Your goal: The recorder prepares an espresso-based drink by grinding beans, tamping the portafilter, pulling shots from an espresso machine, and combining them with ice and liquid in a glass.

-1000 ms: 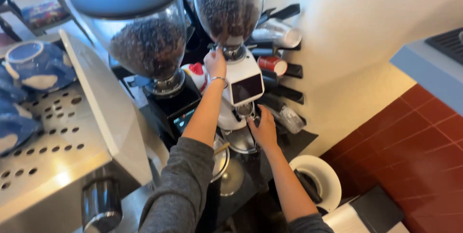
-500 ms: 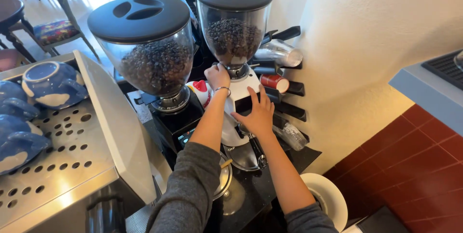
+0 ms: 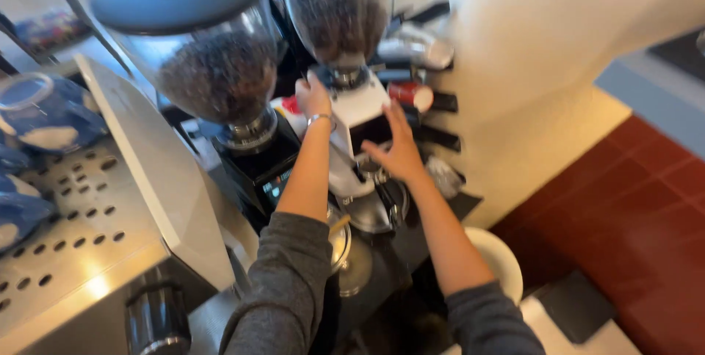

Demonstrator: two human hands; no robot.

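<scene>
Leftmost, blue cups (image 3: 44, 113) were stacked on the espresso machine (image 3: 81, 252). Centrally, the white grinder (image 3: 360, 116), judged heavy and rigid, was gripped at its upper body by the left hand (image 3: 314, 96); the right hand (image 3: 396, 151), fingers spread, was pressed against its front.

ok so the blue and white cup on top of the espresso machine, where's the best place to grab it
Probably by the rim. The blue and white cup stands upright on the machine's perforated top, mouth open and facing up, with no handle visible. Come from above or its right side, since other blue cups crowd in at the left.
</scene>
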